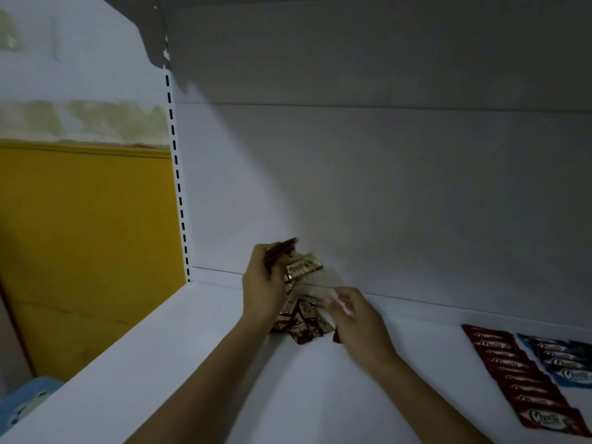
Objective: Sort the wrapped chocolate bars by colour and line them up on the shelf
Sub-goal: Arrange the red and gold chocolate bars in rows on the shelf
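My left hand (262, 283) is raised above the white shelf (198, 363) and grips a stack of brown and gold wrapped bars (293, 261). Below it a loose pile of brown and gold bars (304, 322) lies near the shelf's back wall. My right hand (355, 312) hovers just right of the pile with curled fingers; whether it holds anything is unclear. A red wrapper corner (336, 338) peeks out beneath that hand. At the right, a row of red bars (519, 376) lies overlapped in a line, with a row of blue bars (563, 360) beside it.
The shelf's white back panel (384, 203) rises behind the pile. A slotted upright (179, 187) marks the shelf's left end, with a yellow wall (80, 235) beyond. Something light blue (28, 398) sits low at the left.
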